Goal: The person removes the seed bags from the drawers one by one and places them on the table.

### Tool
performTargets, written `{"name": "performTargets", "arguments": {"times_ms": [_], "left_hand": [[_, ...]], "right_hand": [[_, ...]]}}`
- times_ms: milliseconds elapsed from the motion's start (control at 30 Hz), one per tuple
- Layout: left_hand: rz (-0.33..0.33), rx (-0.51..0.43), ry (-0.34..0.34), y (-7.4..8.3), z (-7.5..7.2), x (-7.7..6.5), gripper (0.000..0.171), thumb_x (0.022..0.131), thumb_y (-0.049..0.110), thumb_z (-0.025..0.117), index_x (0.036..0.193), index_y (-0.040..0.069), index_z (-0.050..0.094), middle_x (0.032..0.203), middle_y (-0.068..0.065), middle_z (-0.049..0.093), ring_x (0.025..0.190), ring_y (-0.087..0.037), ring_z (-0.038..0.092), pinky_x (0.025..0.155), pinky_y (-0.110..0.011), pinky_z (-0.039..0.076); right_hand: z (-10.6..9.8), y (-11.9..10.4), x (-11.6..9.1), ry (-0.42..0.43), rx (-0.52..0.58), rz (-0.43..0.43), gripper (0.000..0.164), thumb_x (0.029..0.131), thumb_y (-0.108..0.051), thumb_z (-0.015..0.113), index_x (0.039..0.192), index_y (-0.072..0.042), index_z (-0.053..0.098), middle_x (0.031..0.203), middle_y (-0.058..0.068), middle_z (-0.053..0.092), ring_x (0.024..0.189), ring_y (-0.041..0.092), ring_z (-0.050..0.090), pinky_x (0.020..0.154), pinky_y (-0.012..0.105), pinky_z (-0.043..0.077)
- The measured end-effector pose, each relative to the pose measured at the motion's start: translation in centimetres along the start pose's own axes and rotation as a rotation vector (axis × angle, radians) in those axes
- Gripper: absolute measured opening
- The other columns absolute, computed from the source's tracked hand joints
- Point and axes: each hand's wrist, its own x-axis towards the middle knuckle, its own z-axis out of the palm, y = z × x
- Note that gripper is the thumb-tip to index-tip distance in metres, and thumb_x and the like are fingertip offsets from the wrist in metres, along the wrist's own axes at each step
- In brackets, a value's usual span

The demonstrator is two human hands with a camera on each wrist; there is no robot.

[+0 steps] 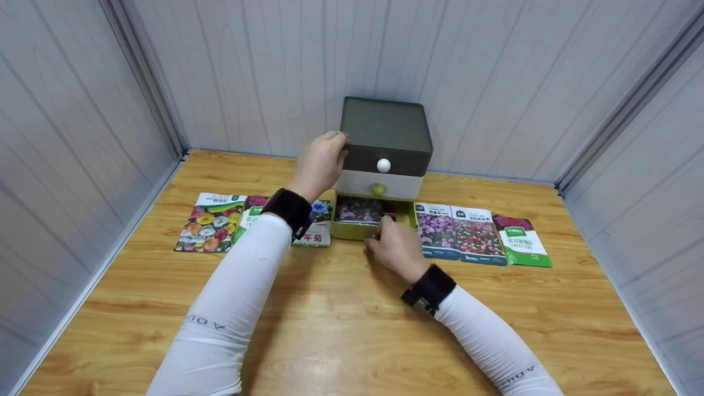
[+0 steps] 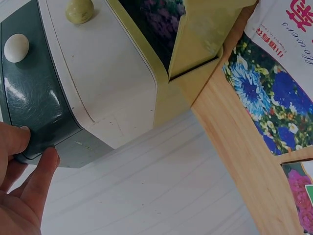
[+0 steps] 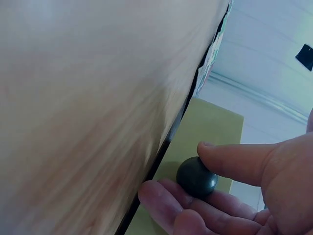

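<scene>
A small three-tier drawer box stands against the back wall, dark green on top, white in the middle and yellow-green below. My left hand grips its upper left front corner, thumb and fingers on different faces in the left wrist view. The bottom drawer is pulled out, and a seed packet with purple flowers lies inside. My right hand is at that drawer's front, pinching its round dark knob between thumb and fingers. A white knob and a yellow-green knob mark the upper drawers.
Left of the box lie flower seed packets, one with multicoloured blooms and one with blue flowers. To the right lie a purple-flower packet, a red-and-pink one and a green-and-white one. Pale panels enclose the wooden table.
</scene>
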Motion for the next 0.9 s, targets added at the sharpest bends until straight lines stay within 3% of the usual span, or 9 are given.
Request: {"name": "performTargets", "arguments": {"times_ms": [900], "left_hand": [[-0.012, -0.010, 0.003, -0.1, -0.1, -0.1, 0.023, 0.114, 0.005, 0.062, 0.132, -0.004, 0.072, 0.136, -0.020, 0.073, 0.127, -0.037, 0.069, 0.111, -0.045, 0.056]], "right_hand": [[0.0, -0.7, -3.3, -0.023, 0.023, -0.029, 0.032, 0.097, -0.037, 0.087, 0.096, -0.015, 0.064, 0.075, -0.004, 0.063, 0.066, 0.022, 0.063, 0.063, 0.045, 0.055]]}}
